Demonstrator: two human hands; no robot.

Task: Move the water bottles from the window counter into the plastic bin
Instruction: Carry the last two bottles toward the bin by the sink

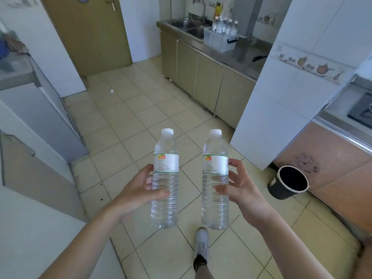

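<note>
My left hand (138, 191) grips a clear water bottle (165, 178) with a white cap and white label, held upright over the tiled floor. In my right hand (239, 188) stands a second, matching water bottle (215, 178), also upright, with fingers and thumb curled round its middle. Far ahead on the steel counter sits the clear plastic bin (219, 40) with a blue latch. Several more capped bottles (225, 27) stand upright inside it.
A steel sink (191, 27) with a tall tap lies left of the bin. A tiled white pillar (281, 97) stands at the right, with a black waste bucket (287, 183) at its foot. Beige cabinets (201, 77) line the counter; a door (90, 31) stands at the back left.
</note>
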